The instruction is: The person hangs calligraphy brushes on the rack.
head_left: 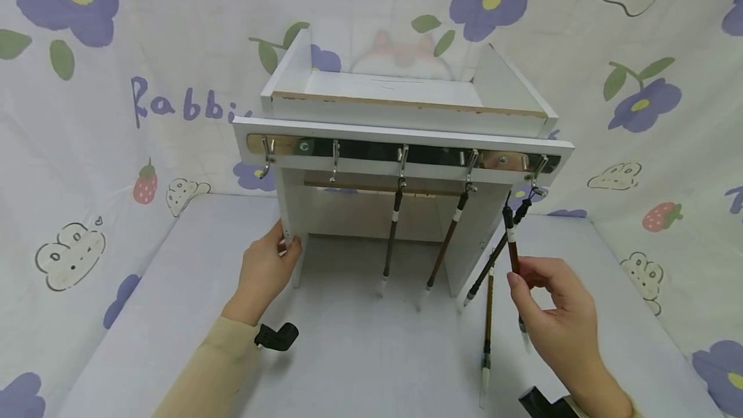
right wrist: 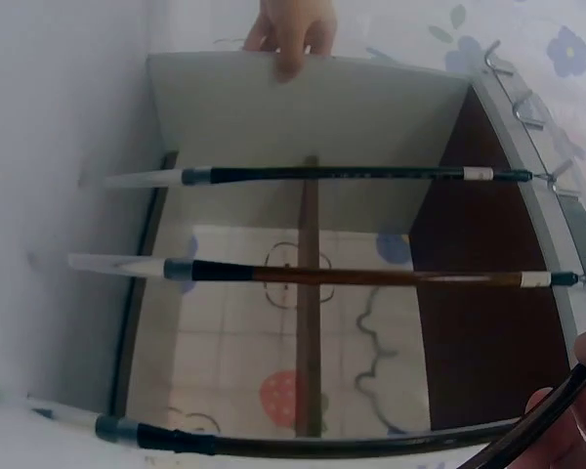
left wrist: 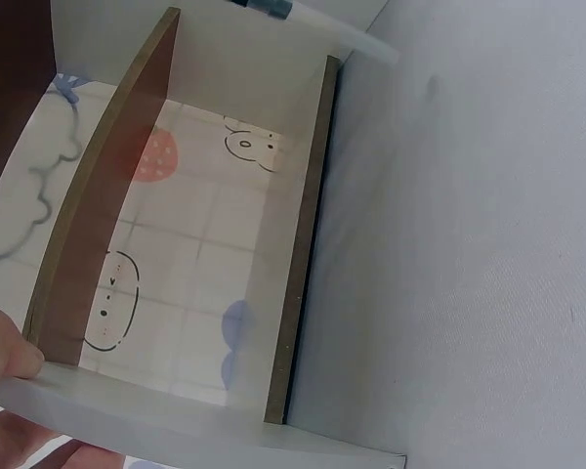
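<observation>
My left hand (head_left: pixel 264 269) grips the left side panel of a white wooden shelf rack (head_left: pixel 406 128), its thumb on the panel's front edge. In the right wrist view that hand holds the panel's edge at the far side. My right hand (head_left: pixel 560 311) pinches a dark-handled writing brush (head_left: pixel 513 247) between thumb and fingers, its top end just below the rightmost hook (head_left: pixel 538 169). Another brush (head_left: pixel 493 260) hangs slanted from that hook. Two more brushes, one black (head_left: pixel 391 237) and one brown (head_left: pixel 447 240), hang from neighbouring hooks with clear caps over their tips.
A brown brush (head_left: pixel 487 321) with a clear cap lies right of the rack. The two left hooks (head_left: pixel 335 160) carry nothing. White cloth (head_left: pixel 371 353) covers the table, and a printed flower cloth (head_left: pixel 191 37) hangs behind. An open shelf (head_left: pixel 395 87) tops the rack.
</observation>
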Available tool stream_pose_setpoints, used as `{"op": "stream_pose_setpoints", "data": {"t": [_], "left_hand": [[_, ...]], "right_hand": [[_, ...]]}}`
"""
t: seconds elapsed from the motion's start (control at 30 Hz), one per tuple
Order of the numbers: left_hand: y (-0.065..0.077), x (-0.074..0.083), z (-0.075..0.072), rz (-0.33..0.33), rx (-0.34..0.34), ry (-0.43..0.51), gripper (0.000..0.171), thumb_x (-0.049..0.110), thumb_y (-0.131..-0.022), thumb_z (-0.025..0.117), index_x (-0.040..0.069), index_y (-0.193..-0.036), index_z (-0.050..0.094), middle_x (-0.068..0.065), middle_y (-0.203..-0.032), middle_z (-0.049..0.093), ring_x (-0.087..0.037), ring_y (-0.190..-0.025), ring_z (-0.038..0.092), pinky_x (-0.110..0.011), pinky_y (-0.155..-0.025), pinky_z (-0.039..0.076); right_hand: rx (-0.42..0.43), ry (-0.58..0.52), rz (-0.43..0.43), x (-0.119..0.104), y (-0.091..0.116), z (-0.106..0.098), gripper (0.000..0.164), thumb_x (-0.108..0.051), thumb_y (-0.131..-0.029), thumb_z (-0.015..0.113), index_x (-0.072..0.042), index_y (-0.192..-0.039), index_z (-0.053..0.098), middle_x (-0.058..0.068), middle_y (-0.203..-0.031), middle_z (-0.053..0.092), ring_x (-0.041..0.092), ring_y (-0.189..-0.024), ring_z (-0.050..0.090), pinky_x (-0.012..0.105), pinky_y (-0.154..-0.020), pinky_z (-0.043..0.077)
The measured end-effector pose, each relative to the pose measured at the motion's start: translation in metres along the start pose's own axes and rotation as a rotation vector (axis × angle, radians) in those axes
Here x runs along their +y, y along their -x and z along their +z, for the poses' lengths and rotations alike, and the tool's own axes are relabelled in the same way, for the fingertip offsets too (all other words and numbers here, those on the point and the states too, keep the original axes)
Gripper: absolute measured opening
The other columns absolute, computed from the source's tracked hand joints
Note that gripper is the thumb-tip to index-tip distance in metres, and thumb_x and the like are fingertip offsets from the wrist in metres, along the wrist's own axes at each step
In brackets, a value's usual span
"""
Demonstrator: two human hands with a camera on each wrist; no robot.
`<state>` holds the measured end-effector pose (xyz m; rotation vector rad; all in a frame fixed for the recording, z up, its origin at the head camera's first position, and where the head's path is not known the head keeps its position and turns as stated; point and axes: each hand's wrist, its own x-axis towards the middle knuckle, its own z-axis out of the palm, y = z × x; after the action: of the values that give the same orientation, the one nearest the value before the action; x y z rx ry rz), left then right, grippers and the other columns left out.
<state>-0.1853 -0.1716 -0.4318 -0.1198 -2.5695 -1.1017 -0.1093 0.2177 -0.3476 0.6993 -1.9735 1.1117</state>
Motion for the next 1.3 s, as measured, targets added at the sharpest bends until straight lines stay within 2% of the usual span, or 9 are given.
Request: {"op": "stream_pose_setpoints", "data": {"t": [0.2,0.4,0.63,0.8,1.03,1.3], "left_hand": [[0.000,0.000,0.001,0.007,0.001,0.002,0.045,0.020,-0.098,0.054,0.008,-0.140,0.048,-0.022,-0.120,0.063,-0.037,-0.100,0.066,-0.047,-0.074,0.057],[-0.004,0.000,0.000,0.003,0.020,0.001,0.042,0.021,-0.097,0.054,0.009,-0.138,0.051,-0.020,-0.120,0.064,-0.036,-0.100,0.067,-0.047,-0.073,0.057],[-0.003,0.001,0.001,-0.017,-0.016,-0.001,0.044,0.022,-0.098,0.053,0.009,-0.140,0.049,-0.021,-0.122,0.063,-0.036,-0.102,0.066,-0.047,-0.075,0.057],[-0.003,0.002,0.000,-0.010,-0.001,0.003,0.042,0.023,-0.098,0.054,0.010,-0.137,0.051,-0.020,-0.121,0.063,-0.036,-0.102,0.066,-0.047,-0.075,0.057],[-0.001,0.001,0.002,-0.007,-0.007,-0.001,0.040,0.021,-0.098,0.053,0.008,-0.136,0.051,-0.021,-0.121,0.063,-0.036,-0.101,0.066,-0.047,-0.074,0.057],[-0.001,0.000,0.001,-0.008,-0.003,0.000,0.040,0.022,-0.098,0.054,0.009,-0.136,0.052,-0.020,-0.120,0.064,-0.036,-0.101,0.066,-0.048,-0.074,0.057]], "right_hand": [[-0.027,-0.023,-0.082,-0.005,-0.008,0.011,0.024,0.016,-0.073,0.064,0.011,-0.097,0.065,0.015,-0.086,0.063,0.009,-0.077,0.057,0.014,-0.073,0.047],[-0.095,0.006,-0.083,-0.011,-0.016,0.022,0.031,0.018,-0.071,0.067,0.007,-0.100,0.066,0.010,-0.086,0.062,0.010,-0.074,0.056,0.017,-0.070,0.047],[-0.136,-0.038,-0.102,-0.015,-0.020,0.032,0.032,0.019,-0.070,0.067,0.006,-0.099,0.065,0.010,-0.087,0.062,0.012,-0.073,0.056,0.018,-0.066,0.047],[-0.155,-0.061,-0.121,-0.007,-0.019,0.041,0.031,0.016,-0.073,0.067,0.005,-0.101,0.065,0.008,-0.088,0.062,0.012,-0.074,0.055,0.020,-0.064,0.047],[-0.204,-0.082,-0.112,0.014,-0.011,0.056,0.034,0.009,-0.077,0.071,-0.004,-0.108,0.067,0.000,-0.093,0.063,0.010,-0.078,0.056,0.020,-0.066,0.048],[-0.245,-0.093,-0.107,0.014,-0.012,0.071,0.033,0.004,-0.081,0.070,-0.007,-0.112,0.066,-0.001,-0.094,0.061,0.010,-0.078,0.055,0.019,-0.066,0.048]]}}
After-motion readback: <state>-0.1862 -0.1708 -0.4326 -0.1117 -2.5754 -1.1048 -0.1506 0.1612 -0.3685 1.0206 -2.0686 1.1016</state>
